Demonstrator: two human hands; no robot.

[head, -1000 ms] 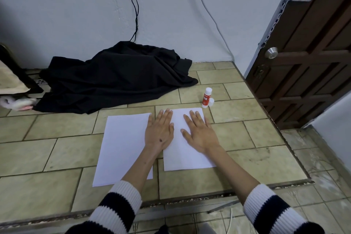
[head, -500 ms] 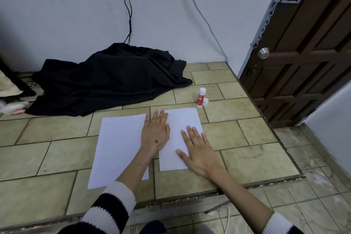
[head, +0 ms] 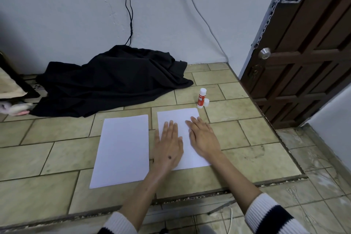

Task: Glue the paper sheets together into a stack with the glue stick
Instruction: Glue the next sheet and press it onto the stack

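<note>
White paper sheet (head: pixel 178 118) is lying on the tiled floor (head: pixel 57 157), both hands pressing it flat: left hand (head: pixel 168 145) and right hand (head: pixel 204 138), fingers straight, gripping nothing. Another sheet (head: pixel 122 150) is lying just left; the glue stick (head: pixel 201 98) is standing beyond.

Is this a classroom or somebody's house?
Probably a house, on the floor by an entrance: a tiled floor, a wooden door with a chain latch, and a black cloth heaped against the wall.
</note>
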